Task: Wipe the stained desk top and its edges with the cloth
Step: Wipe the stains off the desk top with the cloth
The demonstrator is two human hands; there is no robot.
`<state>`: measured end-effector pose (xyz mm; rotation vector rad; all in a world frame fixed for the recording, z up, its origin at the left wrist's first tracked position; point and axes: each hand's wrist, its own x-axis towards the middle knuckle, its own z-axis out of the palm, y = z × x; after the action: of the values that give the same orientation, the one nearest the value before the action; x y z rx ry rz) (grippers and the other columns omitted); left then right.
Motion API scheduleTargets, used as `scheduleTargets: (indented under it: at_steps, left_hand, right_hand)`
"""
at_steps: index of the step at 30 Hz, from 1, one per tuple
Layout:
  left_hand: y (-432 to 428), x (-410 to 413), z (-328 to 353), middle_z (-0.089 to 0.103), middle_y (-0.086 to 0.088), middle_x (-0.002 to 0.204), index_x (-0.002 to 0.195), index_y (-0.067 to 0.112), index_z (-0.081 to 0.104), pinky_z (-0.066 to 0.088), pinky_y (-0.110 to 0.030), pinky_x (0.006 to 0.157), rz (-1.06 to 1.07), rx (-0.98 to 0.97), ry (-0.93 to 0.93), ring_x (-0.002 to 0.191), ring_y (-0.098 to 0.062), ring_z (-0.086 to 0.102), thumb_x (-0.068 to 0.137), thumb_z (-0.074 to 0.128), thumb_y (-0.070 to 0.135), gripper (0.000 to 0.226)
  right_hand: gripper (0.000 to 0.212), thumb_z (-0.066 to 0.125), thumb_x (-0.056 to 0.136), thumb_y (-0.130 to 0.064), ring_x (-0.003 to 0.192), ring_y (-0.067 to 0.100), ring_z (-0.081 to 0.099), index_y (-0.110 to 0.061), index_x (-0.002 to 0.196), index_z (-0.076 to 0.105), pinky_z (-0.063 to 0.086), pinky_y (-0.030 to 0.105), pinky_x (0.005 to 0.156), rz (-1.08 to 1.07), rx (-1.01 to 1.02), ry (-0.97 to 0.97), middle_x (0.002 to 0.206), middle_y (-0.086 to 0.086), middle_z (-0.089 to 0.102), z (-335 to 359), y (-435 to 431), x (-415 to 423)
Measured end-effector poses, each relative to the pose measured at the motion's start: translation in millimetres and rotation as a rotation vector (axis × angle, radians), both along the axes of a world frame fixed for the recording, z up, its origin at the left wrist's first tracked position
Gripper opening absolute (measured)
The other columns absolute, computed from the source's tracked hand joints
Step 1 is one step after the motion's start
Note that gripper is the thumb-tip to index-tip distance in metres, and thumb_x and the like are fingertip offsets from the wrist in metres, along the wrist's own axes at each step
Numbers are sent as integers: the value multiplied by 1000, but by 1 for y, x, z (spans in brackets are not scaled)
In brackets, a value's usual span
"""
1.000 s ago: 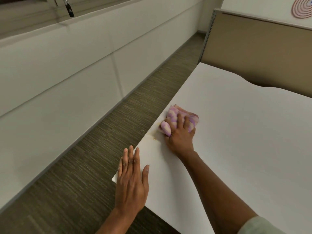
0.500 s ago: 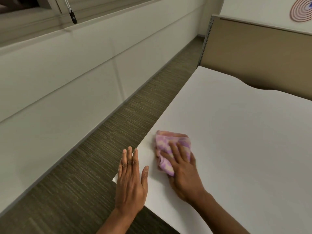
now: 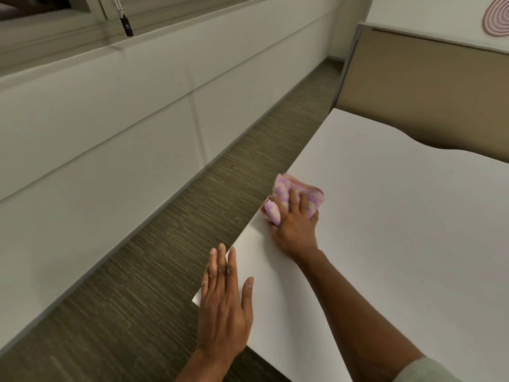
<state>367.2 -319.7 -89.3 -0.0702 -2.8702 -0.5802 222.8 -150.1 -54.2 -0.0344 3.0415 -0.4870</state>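
Pressing down with right hand (image 3: 296, 226), fingers curled over bunched pink cloth (image 3: 286, 198) at the left edge of white desk top (image 3: 399, 230). Left hand (image 3: 224, 304) flat, fingers together, thumb spread, at the near corner.

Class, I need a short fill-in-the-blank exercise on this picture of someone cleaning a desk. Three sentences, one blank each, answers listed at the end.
1. The right hand presses a pink and white ______ onto the white desk top.
2. The left hand lies flat and open at the near ______ of the desk, holding nothing.
3. The floor beside the desk is covered in ______.

Missing words: cloth; corner; carpet
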Motion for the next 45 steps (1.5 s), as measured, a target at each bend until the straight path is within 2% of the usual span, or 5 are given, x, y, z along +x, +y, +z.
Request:
scheduleTargets:
  at_steps: [16, 21, 27, 32, 45]
  left_hand:
    - [-33, 19, 27, 19, -2, 170, 159, 6, 26, 22, -52, 125, 35, 475, 280, 159, -25, 9, 108, 25, 49, 67]
    - [-35, 23, 37, 17, -6, 170, 158, 7, 28, 23, -60, 123, 67, 370, 205, 159, -21, 5, 106, 23, 52, 70]
    - [-25, 25, 26, 7, 0, 171, 161, 18, 20, 13, -55, 126, 29, 289, 58, 159, -14, -5, 104, 24, 52, 67]
    - [-23, 25, 20, 6, 0, 171, 161, 17, 20, 13, -55, 127, 16, 276, 9, 158, -13, -7, 103, 21, 54, 69]
    - [-7, 23, 28, 8, -1, 171, 161, 15, 21, 12, -45, 127, 4, 315, 30, 158, -10, -7, 103, 25, 53, 70]
  right_hand:
    - [71, 31, 99, -52, 157, 26, -15, -37, 161, 0, -2, 59, 124, 535, -61, 36, 171, 3, -5, -3, -50, 162]
    - [68, 29, 96, -55, 156, 28, -11, -39, 160, 14, 0, 59, 124, 418, -134, 0, 170, -4, -2, 3, -17, 218]
    - [65, 55, 83, -27, 145, 37, 25, -21, 148, 52, 41, 65, 103, 36, -30, 173, 159, 8, 33, 9, 52, 218]
    - [74, 48, 101, -33, 155, 35, -16, -34, 161, 5, 7, 64, 121, -154, 15, -15, 170, 10, -12, 1, 68, 148]
    - [68, 37, 98, -48, 155, 26, -17, -38, 161, 12, -4, 57, 124, 254, -52, 63, 171, 3, -4, 0, -12, 179]
